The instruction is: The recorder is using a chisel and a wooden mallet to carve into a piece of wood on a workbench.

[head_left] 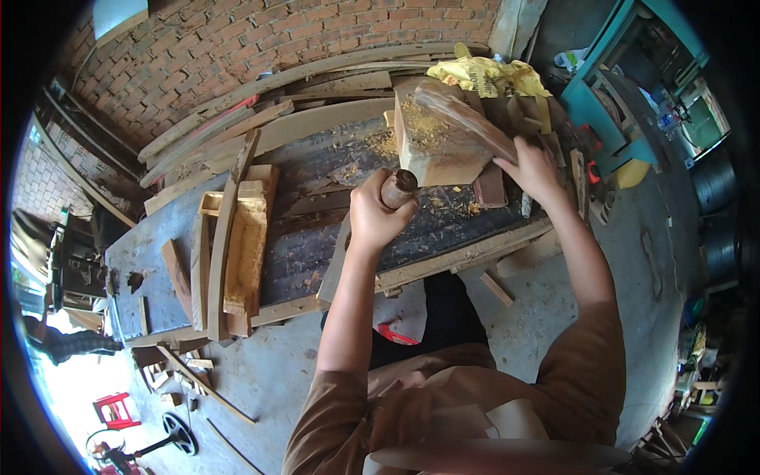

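My left hand is wrapped round the thick wooden handle of a chisel; its worn round end points up, and its blade is hidden below my fist. In my right hand is a wooden mallet, club-shaped, gripped at its thin end and raised over a pale wooden block. Yellowish shavings lie on the block's top. The block sits on the dark workbench, just right of the chisel.
A hollowed wooden piece and curved strips lie on the bench's left. Long boards line the brick wall. A yellow sack sits at the back right. Red plastic stools and offcuts stand or lie on the floor.
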{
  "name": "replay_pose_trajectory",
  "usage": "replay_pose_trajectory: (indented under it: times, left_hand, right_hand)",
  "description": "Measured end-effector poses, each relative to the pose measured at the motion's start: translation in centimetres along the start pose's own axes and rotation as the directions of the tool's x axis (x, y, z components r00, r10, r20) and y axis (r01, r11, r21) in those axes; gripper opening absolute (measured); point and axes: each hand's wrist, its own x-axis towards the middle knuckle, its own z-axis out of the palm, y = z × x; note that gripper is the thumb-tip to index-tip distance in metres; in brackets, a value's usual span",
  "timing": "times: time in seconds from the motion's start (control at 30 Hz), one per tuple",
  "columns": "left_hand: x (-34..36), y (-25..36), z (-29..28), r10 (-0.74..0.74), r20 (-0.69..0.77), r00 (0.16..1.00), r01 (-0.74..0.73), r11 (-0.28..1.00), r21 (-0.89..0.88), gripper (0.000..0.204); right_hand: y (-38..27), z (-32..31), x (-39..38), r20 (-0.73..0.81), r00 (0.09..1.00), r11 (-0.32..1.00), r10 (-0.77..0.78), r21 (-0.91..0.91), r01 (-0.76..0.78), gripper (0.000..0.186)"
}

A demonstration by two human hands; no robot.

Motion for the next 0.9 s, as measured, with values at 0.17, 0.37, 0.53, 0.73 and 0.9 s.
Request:
replay_pose_trajectory:
  times: [0.17,0.37,0.53,0.73,0.9]
  left_hand:
    - [0.4,0.4,0.9,0.003,0.003,1.000,-0.003,1.000,0.012,0.028]
    - [0.4,0.0,1.0,0.055,-0.021,0.998,-0.054,0.998,0.027,0.028]
    - [0.3,-0.9,0.1,0.040,-0.071,0.997,-0.042,0.999,-0.030,0.025]
    - [0.0,0.4,1.0,0.091,-0.072,0.993,-0.089,0.996,0.029,0.023]
    - [0.3,-0.2,0.5,0.077,-0.025,0.997,-0.077,0.997,-0.003,0.025]
  right_hand:
    - [-1.6,-0.4,-7.2,-0.234,0.938,0.444,0.258,0.890,0.100,0.033]
    - [-4.1,1.2,-12.4,-0.174,0.981,0.702,-0.081,0.689,0.181,0.029]
    - [-2.8,0.7,-13.7,-0.406,0.903,0.613,0.141,0.752,0.243,0.032]
    - [-3.1,1.7,-14.0,-0.220,0.975,0.707,0.021,0.693,0.141,0.029]
    - [-2.1,1.4,-14.0,-0.160,0.987,0.649,-0.005,0.750,0.125,0.034]
